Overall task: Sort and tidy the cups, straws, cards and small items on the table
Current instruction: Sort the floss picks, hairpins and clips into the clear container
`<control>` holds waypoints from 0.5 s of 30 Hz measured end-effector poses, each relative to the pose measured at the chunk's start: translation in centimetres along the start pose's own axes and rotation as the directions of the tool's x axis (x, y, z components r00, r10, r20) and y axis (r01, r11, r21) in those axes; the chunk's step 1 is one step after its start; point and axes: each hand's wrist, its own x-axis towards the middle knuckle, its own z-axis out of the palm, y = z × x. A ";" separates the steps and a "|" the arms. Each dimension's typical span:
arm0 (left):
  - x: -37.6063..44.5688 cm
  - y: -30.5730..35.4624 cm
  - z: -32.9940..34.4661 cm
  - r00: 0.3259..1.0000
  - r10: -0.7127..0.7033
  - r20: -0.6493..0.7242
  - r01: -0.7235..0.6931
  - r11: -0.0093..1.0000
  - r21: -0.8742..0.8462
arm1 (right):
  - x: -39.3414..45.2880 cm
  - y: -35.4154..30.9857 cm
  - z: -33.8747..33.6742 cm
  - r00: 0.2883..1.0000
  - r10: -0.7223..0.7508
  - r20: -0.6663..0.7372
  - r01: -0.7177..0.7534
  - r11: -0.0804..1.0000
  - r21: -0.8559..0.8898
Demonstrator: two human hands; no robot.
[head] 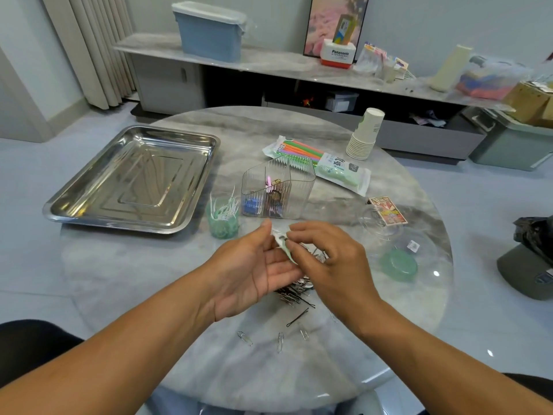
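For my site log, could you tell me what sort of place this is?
Probably a home living room: a round marble table stands before a long low media cabinet, with curtains and a framed picture behind.

The place looked like a home living room. A round marble-topped table stood on a pale tiled floor. Behind it ran a long low media cabinet, with a framed picture leaning on the wall and pleated curtains at the left.

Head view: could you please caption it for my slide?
Both hands pinch a small packet above scattered paper clips, beside a clear organizer.
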 end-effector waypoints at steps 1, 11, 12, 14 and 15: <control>0.1 0.0 0.0 0.999 0.038 -0.015 -0.038 0.999 -0.025 | -0.1 -0.2 0.3 0.988 0.156 0.013 -0.157 0.985 0.078; 1.0 0.5 -1.7 0.959 0.103 -0.264 -0.115 0.993 -0.033 | 2.9 1.2 -2.1 0.829 0.499 0.253 -0.524 0.851 0.040; 1.1 0.7 -2.1 0.954 0.091 -0.287 -0.105 0.994 -0.035 | 3.6 2.1 -3.4 0.759 0.552 0.346 -0.560 0.824 -0.086; 1.2 0.9 -2.7 0.945 0.062 -0.320 -0.078 0.996 -0.035 | 4.2 3.8 -5.7 0.580 0.649 0.493 -0.528 0.760 -0.380; 1.2 0.8 -2.9 0.942 0.050 -0.332 -0.063 0.998 -0.028 | 4.0 4.3 -6.1 0.521 0.678 0.518 -0.461 0.734 -0.498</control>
